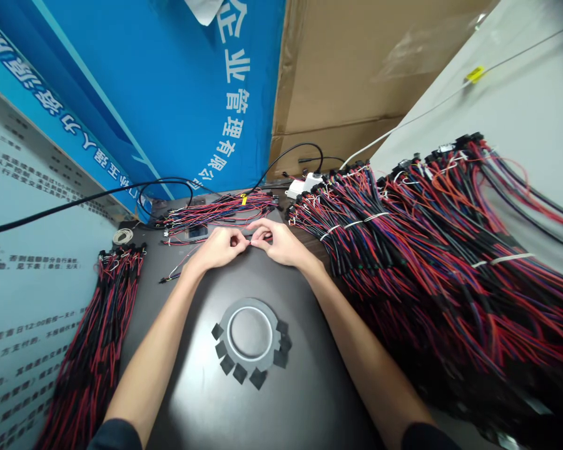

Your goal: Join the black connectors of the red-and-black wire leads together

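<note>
My left hand (223,248) and my right hand (278,242) meet above the table, thumbs and fingertips pinched almost together. Between them shows a small reddish bit of a thin wire harness, mostly hidden by the fingers. Its loose wires come out left of my left hand and end in a small black connector (163,280). Nearer to me, between my forearms, lies a grey round disc (252,302) with a raised ring. Several black tape pieces (239,373) stick out around its rim. Just beyond my hands lies a bundle of red, black and blue wires (216,209).
Thick tied wire bundles (403,237) crowd the right side. Another red and black bundle (107,312) hangs along the left edge. A white plug adapter (304,185) and a black cable (75,209) lie at the back, before a blue printed panel (182,94) and cardboard (338,69).
</note>
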A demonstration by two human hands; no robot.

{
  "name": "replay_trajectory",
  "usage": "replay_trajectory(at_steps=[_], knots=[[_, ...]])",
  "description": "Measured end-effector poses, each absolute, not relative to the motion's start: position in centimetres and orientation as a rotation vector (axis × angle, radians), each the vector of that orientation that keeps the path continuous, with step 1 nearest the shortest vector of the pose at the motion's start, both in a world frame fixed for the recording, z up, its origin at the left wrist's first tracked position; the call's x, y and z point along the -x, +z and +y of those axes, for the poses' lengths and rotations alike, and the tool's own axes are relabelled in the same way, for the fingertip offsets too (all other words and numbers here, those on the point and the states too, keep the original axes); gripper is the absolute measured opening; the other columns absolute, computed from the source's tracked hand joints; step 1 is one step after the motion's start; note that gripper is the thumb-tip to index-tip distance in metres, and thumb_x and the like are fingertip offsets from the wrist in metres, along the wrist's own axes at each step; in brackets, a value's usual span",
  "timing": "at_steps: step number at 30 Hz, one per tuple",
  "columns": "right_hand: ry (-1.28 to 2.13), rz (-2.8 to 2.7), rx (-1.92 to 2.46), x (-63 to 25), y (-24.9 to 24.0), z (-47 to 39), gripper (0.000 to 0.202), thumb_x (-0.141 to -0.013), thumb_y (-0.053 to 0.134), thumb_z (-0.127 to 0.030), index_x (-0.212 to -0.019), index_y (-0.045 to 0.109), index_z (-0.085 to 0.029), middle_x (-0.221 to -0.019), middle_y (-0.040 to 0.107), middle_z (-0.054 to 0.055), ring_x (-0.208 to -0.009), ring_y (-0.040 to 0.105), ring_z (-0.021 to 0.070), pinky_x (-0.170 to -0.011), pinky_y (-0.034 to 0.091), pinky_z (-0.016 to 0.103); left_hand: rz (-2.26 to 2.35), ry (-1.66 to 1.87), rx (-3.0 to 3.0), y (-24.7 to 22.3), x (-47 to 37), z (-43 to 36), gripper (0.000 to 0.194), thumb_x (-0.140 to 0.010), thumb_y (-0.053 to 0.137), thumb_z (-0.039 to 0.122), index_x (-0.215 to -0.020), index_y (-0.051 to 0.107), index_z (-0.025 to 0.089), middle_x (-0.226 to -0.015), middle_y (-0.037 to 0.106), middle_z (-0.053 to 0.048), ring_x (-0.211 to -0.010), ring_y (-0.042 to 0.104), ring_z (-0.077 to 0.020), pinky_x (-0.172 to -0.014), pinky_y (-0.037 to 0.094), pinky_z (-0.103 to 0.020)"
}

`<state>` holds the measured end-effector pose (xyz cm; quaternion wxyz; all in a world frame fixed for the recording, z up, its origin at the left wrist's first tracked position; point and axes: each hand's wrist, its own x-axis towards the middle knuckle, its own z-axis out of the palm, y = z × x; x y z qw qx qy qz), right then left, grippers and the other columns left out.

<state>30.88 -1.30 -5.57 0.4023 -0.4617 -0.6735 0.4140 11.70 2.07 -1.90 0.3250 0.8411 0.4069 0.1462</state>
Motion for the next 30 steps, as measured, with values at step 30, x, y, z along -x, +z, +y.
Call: replay_trajectory(at_steps=[30], knots=[[0.819,-1.890,1.349,-29.8,-6.3,-1.1,0.012,-0.088,0.060,-0.028,-0.092,0.068,-0.020,-0.089,0.070,0.003,-0.085,0.055,0.0171,-0.085,0.035,0.033,1.063,0.245,-2.297,-1.1,-10.4,2.4,0.017,-0.083,0.054,0.028,-0.081,0.066,0.016,-0.069,0.068,-0.004,-0.064,0.061,-0.0167,-0.063,0.045,-0.026]])
